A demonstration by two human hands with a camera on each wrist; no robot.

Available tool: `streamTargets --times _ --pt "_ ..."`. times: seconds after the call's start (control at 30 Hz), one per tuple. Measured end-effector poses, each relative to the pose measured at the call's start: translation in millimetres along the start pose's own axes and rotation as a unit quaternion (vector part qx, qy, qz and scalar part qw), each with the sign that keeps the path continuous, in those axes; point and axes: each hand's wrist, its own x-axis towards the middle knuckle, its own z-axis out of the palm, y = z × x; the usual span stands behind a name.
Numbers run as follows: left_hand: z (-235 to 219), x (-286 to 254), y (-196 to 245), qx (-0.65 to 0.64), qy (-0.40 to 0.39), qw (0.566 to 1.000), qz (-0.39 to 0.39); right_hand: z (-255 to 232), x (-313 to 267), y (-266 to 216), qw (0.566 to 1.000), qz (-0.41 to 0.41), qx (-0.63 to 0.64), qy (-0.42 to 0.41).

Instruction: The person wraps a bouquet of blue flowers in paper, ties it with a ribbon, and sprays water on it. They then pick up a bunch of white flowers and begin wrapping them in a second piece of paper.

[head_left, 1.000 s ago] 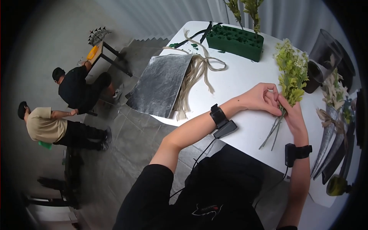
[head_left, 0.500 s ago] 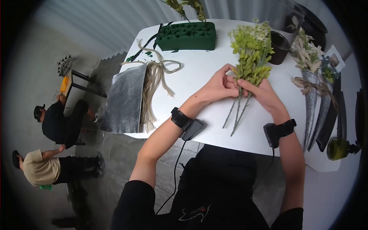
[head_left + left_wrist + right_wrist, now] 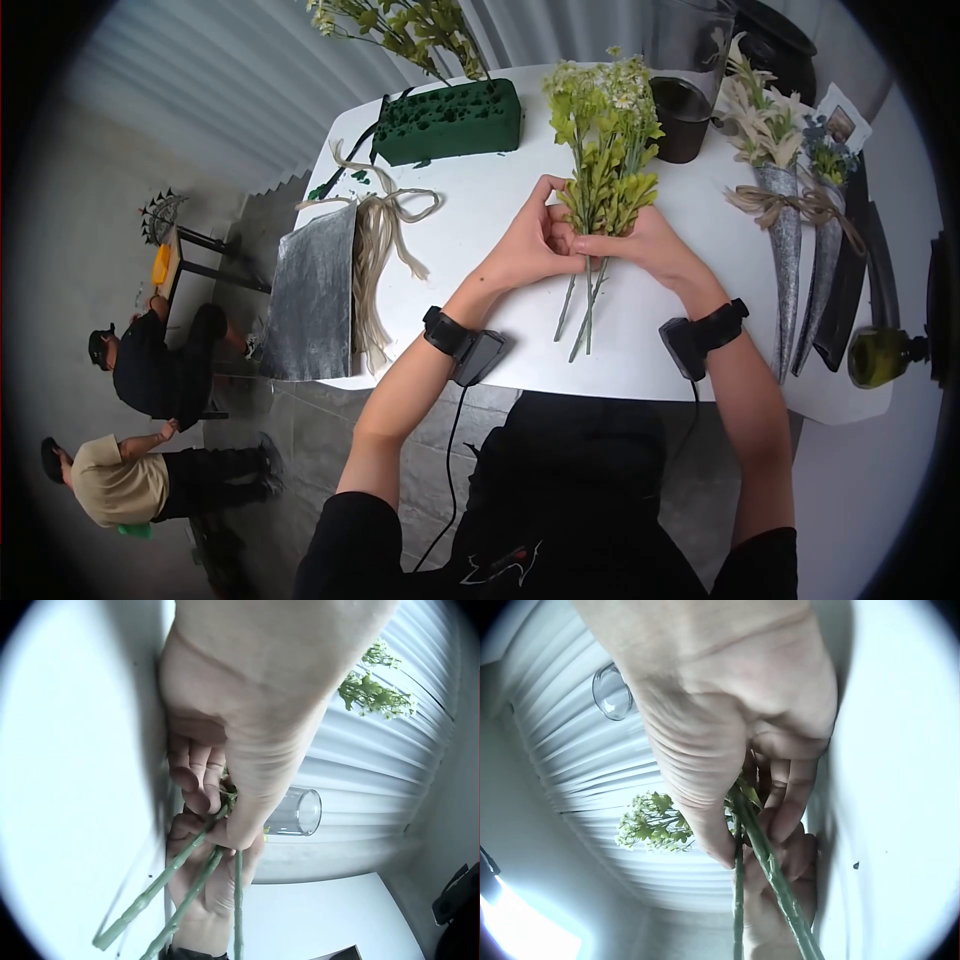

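A bunch of yellow-green artificial flowers (image 3: 605,130) with small white blossoms lies over the white table, its heads pointing away from me. My left hand (image 3: 530,240) curls its fingers around the stems from the left, thumb across them. From the right my right hand (image 3: 660,250) pinches the same stems just under the leaves, its thumb meeting the left one. Three bare green stems (image 3: 180,915) stick out below both hands toward the table's near edge. In the right wrist view the thumb presses on a thick stem (image 3: 776,881); the fingers behind are partly hidden by leaves.
A green floral foam block (image 3: 450,120) stands at the back left, stems upright behind it. Nearer lie a grey sheet (image 3: 312,300) and raffia strands (image 3: 375,290). To the right are a dark pot (image 3: 682,125), silver cones (image 3: 785,260) with flowers, and a green bottle (image 3: 878,358).
The head view has swung right, so the table and its things sit further left in it. Both hands still hold the flower bunch, whose stems now point more straight toward me.
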Motion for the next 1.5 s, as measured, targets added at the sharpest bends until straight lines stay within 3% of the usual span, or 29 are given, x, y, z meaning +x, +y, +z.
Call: streamTargets --times 0.6,1.13,1.3,1.5 --pt "-13.0 1.4 -7.1 0.076 0.037 0.996 -0.014 -2.0 1.9 4.0 0.999 -0.04 -0.003 0.018" --pt "-23.8 -4.5 14.0 0.079 0.03 0.995 -0.046 -7.2 3.2 5.7 1.0 -0.013 -0.014 -0.015" --pt "-32.5 -2.2 9.3 0.077 0.084 0.992 -0.059 -4.5 -1.1 -1.2 0.999 0.02 0.019 -0.029" --pt "-33.9 -0.8 7.8 0.109 0.118 0.986 -0.051 -8.8 1.6 7.5 0.996 -0.015 0.025 -0.079"
